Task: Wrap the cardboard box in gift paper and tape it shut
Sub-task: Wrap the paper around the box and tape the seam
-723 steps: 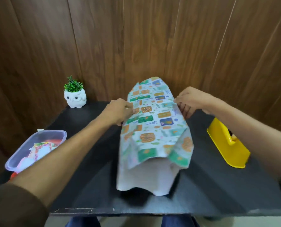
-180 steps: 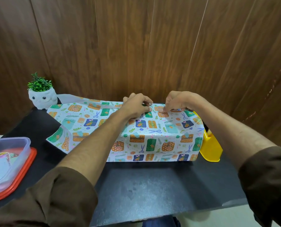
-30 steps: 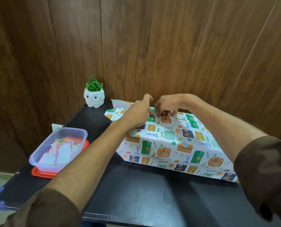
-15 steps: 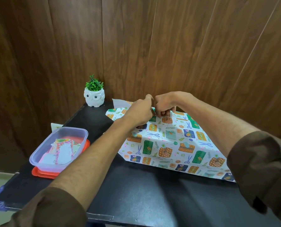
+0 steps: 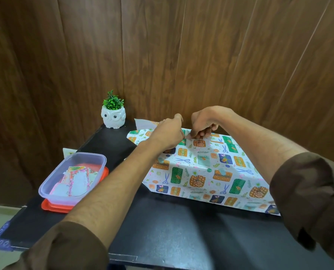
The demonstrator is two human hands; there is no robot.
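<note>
Together, left hand (image 5: 167, 133) and right hand (image 5: 203, 124) pinch the gift paper (image 5: 203, 169) along its top edge.

Owl planter (image 5: 113, 118) on black table (image 5: 172, 240); clear tub (image 5: 51, 194) of cards (image 5: 78, 178) atop red lid (image 5: 53, 208).

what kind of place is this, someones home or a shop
Probably a home craft corner, though I can't be sure: a black table against a wood-panelled wall, an owl pot holding a small plant, and gift paper mid-wrap.
</note>
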